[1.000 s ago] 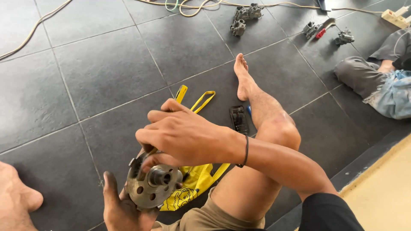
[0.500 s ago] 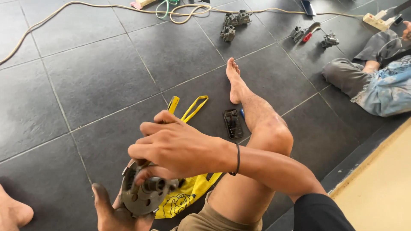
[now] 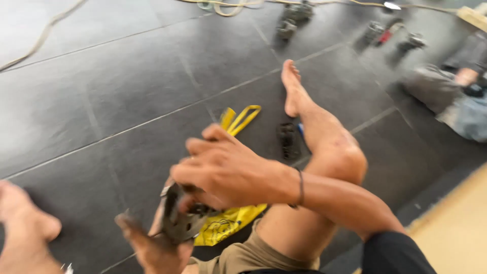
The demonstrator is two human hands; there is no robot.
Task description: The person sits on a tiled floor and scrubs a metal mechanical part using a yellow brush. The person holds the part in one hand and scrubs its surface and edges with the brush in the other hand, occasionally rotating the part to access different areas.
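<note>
Head view, lower centre: left hand [image 3: 152, 248] cups the round grey metal part [image 3: 178, 220] from below; right hand [image 3: 223, 172] clamps its top.

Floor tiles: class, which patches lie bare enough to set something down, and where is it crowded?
Bare: dark floor tiles between the cable and the yellow bag. Crowded: around the right hand, left hand and metal part, and by the far tools.

Both hands low, close together, motion-blurred.
Right hand [image 3: 223, 172] curled, palm down, arm crossing over bent knee; left hand [image 3: 152, 246] cupped beneath, fingers up, grimy.
</note>
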